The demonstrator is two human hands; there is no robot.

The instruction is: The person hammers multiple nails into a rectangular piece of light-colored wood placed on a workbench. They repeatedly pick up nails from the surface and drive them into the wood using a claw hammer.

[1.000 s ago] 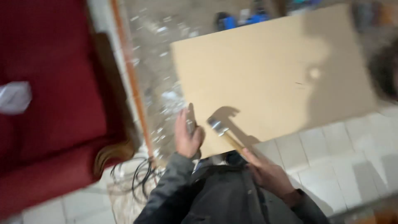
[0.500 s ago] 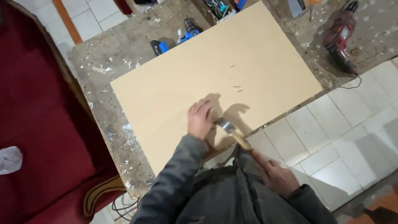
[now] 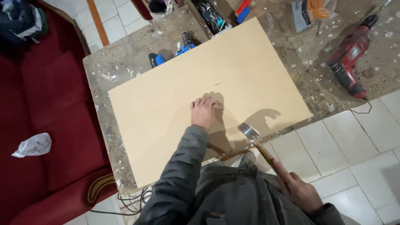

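Here, going from the left, a red sofa (image 3: pixel 50 125) fills that side, with a crumpled white plastic bag (image 3: pixel 33 144) lying on its cushion and a dark bundle at its far corner. Black cables (image 3: pixel 133 199) trail on the floor tiles just below the bench corner. The speckled, paint-flecked bench (image 3: pixel 108 68) carries a large pale fibreboard panel (image 3: pixel 175 96), set at a slant so that its near corner hangs over the bench edge toward me. Beyond the panel's far edge lie two blue cordless tools (image 3: pixel 183 43), touching the bench and just beside the board. My left hand (image 3: pixel 204 112) rests on the panel near its middle, fingers (image 3: pixel 207 101) curled close together and pressed down at a small spot; whether they pinch a nail there I cannot tell. A short dark mark shows on the board a little beyond them. To the right, my right hand (image 3: pixel 298 191) is wrapped around the wooden handle of a hammer (image 3: pixel 256 139), whose metal head hovers over the panel's near edge, apart from my left hand. Farther right, a red power drill (image 3: pixel 350 62) lies on the bench, well apart from the panel.
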